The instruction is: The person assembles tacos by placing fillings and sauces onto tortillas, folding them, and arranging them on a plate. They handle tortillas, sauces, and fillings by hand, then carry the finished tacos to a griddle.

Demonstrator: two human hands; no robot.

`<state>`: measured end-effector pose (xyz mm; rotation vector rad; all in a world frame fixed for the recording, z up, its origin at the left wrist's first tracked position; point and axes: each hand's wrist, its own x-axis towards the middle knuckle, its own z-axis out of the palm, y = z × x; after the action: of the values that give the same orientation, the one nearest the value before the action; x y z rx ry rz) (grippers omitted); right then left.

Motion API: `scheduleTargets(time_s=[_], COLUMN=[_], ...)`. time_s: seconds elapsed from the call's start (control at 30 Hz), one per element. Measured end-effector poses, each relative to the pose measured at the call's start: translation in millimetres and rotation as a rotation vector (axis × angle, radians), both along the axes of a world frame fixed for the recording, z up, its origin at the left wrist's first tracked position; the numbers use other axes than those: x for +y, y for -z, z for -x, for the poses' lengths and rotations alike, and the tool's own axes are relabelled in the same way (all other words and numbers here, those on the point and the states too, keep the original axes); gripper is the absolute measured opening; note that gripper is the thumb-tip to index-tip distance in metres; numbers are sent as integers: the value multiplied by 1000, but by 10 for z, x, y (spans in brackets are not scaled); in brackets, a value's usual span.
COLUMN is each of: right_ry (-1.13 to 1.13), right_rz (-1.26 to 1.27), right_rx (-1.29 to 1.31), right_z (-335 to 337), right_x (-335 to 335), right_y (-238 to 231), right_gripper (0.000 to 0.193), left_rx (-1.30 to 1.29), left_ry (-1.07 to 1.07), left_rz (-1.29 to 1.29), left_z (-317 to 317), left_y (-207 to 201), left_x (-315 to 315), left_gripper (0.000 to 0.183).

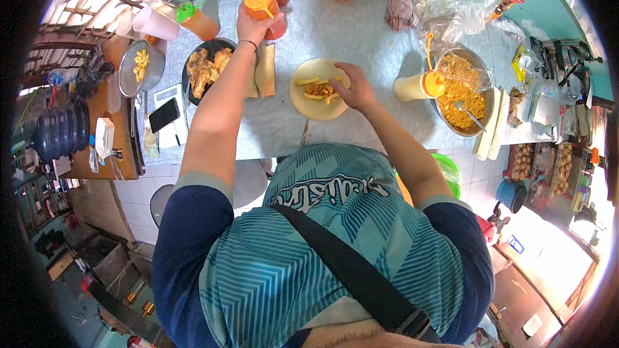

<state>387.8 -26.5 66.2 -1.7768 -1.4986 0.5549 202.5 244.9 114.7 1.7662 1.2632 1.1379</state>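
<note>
At the far side of the table, my left hand (253, 28) is wrapped round a squeeze bottle (275, 28) of red sauce with an orange cap. My right hand (354, 88) rests at the right edge of a round flatbread (314, 112), fingers apart. The thumb is by the filling. Across the middle of the flatbread lies a shredded orange-brown filling (316, 89) with pale yellow strips, perhaps fries. A dark plate (227, 43) of fried chicken pieces (203, 71) sits beneath my left forearm, partly hidden.
Right stands a metal bowl (440, 116) of orange shredded food with a spoon (469, 115); a yellow-capped bottle (412, 87) of pale sauce leans over its rim. Left are a metal bowl (124, 66) of fries, a phone (164, 115) and a green-capped bottle (200, 24). More bottles line the wall.
</note>
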Motion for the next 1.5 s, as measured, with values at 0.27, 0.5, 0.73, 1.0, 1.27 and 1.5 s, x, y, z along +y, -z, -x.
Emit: scheduleTargets(time_s=[0.27,0.5,0.73,1.0,1.27,1.5], right_ry=[189,-71,-280,104,-49,-26], right_rz=[396,-52,-469,-304,-319,-276], right_rx=[1388,2130,1534,858,865,815], right_z=[337,558,-95,401,555,633], right_x=[621,732,706,636,693,726], right_y=[-343,-1244,-1855,-1200,-818,-769], right_gripper=[65,80,70,82,83,84], left_rx=[-67,332,196,351,847,828], left_ry=[245,426,123,74,16,-5], left_rz=[-49,-551,-168,28,278,266], left_z=[-263,1,860,1053,651,625], left_y=[-371,-871,68,666,614,617], left_x=[-609,-1381,-1917,-1820,-1402,-1340], left_gripper=[79,75,66,58,45,42])
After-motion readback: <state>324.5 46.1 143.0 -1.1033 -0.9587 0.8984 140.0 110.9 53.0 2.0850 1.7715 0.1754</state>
